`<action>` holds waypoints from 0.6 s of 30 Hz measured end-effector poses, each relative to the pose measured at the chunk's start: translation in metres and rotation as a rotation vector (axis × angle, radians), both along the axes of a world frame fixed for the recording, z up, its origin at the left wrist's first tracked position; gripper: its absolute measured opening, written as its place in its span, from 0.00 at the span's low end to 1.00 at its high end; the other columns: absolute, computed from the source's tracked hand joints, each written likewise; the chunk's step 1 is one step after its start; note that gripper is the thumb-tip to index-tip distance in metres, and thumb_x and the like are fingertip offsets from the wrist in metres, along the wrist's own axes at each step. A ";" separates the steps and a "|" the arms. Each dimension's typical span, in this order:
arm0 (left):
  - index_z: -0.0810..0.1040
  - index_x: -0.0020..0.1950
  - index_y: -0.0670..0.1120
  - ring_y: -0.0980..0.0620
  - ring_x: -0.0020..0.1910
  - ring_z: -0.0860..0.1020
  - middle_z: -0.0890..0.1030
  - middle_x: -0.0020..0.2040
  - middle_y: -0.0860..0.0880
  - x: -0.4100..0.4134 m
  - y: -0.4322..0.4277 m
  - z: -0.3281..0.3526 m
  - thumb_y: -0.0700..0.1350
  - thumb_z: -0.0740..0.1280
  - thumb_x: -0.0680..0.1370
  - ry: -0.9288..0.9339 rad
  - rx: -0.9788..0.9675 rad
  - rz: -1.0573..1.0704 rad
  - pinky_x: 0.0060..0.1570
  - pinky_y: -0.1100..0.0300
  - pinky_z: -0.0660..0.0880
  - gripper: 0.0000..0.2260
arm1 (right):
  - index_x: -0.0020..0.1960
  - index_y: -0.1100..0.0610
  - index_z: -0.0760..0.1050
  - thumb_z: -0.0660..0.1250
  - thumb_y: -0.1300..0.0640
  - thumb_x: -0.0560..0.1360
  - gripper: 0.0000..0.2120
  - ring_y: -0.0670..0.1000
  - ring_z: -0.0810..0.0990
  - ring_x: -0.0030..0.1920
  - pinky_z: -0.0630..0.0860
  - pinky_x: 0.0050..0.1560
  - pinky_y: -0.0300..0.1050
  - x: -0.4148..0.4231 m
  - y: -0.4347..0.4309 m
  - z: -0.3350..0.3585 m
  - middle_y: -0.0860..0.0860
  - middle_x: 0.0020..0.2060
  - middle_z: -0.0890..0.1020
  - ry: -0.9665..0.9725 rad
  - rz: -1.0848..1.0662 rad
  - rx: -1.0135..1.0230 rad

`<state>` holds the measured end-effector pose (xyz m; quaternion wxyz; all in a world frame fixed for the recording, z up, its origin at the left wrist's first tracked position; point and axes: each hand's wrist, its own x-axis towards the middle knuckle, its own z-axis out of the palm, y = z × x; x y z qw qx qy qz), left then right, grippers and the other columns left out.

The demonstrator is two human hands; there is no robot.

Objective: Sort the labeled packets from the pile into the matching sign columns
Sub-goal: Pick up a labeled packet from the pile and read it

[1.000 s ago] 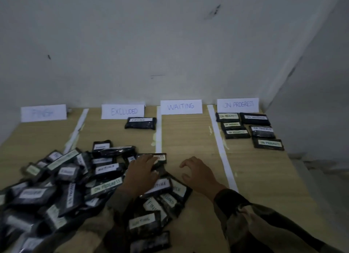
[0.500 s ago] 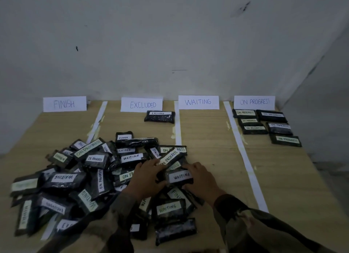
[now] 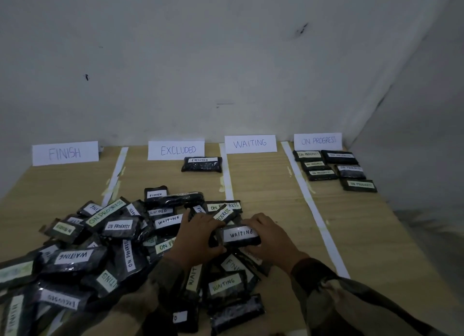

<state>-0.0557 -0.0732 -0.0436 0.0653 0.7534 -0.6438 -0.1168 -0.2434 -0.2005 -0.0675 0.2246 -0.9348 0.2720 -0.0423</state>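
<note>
Far left: FINISH sign (image 3: 64,153) stands at the back edge of the table (image 3: 276,235), against the wall. Open wood shows just below it.

Near left: the pile (image 3: 100,235) of dark labeled packets covers the front-left of the table. It runs across the first tape strip (image 3: 115,175) and reaches the near edge.

EXCLUDED sign (image 3: 176,149): one EXCLUDED packet (image 3: 202,164) lies just below it, tight to the second tape strip (image 3: 227,175). Open wood lies between that packet and the pile's back edge.

Centre: left hand (image 3: 194,237) grips the left end of the WAITING packet (image 3: 238,235), fingers curled over its far edge, thumb at the near edge. Right hand (image 3: 272,237) grips the right end the same way. The packet sits label up, over the pile's right fringe at the near end of the waiting lane. Lifted or resting, cannot tell.

WAITING sign (image 3: 250,143): open wood runs from it down to the hands, bounded right by the third tape strip (image 3: 313,210).

Far right: ON PROGRESS sign (image 3: 318,141), with six ON PROGRESS packets (image 3: 350,171) in two rough rows just below, the outer ones near the table's right edge. Open wood nearer the person.
</note>
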 end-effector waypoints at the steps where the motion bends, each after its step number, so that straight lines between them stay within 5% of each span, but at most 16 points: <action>1: 0.68 0.69 0.54 0.51 0.68 0.65 0.73 0.64 0.52 0.001 -0.002 0.000 0.69 0.59 0.66 0.031 -0.035 -0.009 0.71 0.46 0.49 0.34 | 0.68 0.51 0.68 0.71 0.51 0.70 0.28 0.51 0.72 0.56 0.69 0.44 0.40 -0.001 -0.002 0.003 0.50 0.58 0.71 -0.001 -0.020 -0.003; 8: 0.68 0.70 0.47 0.45 0.63 0.71 0.74 0.63 0.47 0.011 -0.027 -0.011 0.66 0.59 0.67 0.090 -0.192 0.007 0.61 0.47 0.70 0.37 | 0.67 0.50 0.69 0.73 0.51 0.68 0.29 0.49 0.74 0.54 0.70 0.44 0.39 -0.004 -0.032 0.018 0.48 0.57 0.70 -0.005 -0.156 -0.014; 18: 0.68 0.70 0.46 0.46 0.65 0.70 0.73 0.65 0.47 0.009 -0.098 -0.013 0.61 0.62 0.69 0.038 -0.142 0.068 0.63 0.47 0.68 0.33 | 0.67 0.50 0.69 0.71 0.50 0.69 0.28 0.53 0.72 0.58 0.72 0.52 0.47 0.005 -0.117 0.029 0.51 0.58 0.73 0.046 -0.233 -0.121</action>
